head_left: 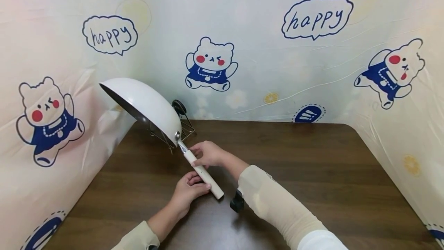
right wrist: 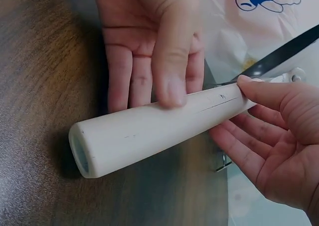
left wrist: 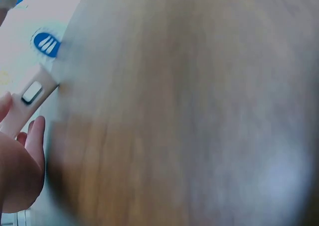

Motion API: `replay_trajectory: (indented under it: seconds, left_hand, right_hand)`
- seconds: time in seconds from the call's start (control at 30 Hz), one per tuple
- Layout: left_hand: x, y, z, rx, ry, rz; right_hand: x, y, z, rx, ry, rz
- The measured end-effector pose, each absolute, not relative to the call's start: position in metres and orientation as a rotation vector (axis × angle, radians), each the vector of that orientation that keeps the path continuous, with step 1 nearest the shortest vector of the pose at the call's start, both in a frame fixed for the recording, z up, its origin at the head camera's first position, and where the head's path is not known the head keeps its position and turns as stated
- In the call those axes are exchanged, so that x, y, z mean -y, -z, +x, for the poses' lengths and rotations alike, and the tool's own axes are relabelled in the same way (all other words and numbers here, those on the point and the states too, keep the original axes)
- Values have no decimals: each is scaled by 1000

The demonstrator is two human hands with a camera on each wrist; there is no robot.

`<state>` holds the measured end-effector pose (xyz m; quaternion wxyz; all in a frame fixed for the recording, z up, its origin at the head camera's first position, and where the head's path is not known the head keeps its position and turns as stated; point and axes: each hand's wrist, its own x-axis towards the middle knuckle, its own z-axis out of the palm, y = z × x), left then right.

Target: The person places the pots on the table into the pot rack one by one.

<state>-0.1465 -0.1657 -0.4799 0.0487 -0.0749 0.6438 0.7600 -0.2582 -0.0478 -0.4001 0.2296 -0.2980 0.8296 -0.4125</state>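
Note:
A white wok (head_left: 138, 101) with a dark inside is held tilted over the left part of the table, its bowl turned partly on its side. Its long pale handle (right wrist: 149, 131) slants down toward the person. My right hand (head_left: 209, 153) grips this handle near the bowl, thumb on one side and fingers beneath. Closer to the handle's free end, my left hand (head_left: 187, 192) holds it between thumb and fingers. In the left wrist view, the handle's end shows a slot, with the left hand (left wrist: 22, 166) at the image edge.
A thin wire rack (head_left: 189, 128) with a round black part (head_left: 179, 107) stands behind the wok, partly hidden by it. The brown wooden table (head_left: 295, 157) meets patterned cloth (head_left: 256, 68) at its back and sides.

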Motion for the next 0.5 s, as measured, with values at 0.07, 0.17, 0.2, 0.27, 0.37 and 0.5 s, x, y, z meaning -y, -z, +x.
replay_trajectory:
  seconds: [0.07, 0.17, 0.2, 0.27, 0.37, 0.5]
  left_hand:
    - [171, 478, -147, -1914, -2345, -244]
    - [177, 477, -149, -1885, -2375, -253]
    - [179, 476, -149, -1883, -2384, -257]
    - [183, 476, -149, -1893, -2397, -269]
    - [190, 475, -149, -1903, -2400, -295]
    - [201, 472, -151, -1948, -2364, -337]
  right_hand:
    - [46, 401, -258, -2291, 1146, -825]
    - [44, 402, -257, -2293, 1175, -820]
    - [43, 402, -257, -2294, 1182, -819]
    - [41, 403, -256, -2293, 1197, -815]
    - [37, 404, -255, -2287, 1219, -810]
    - [31, 406, -253, -2277, 1277, -794]
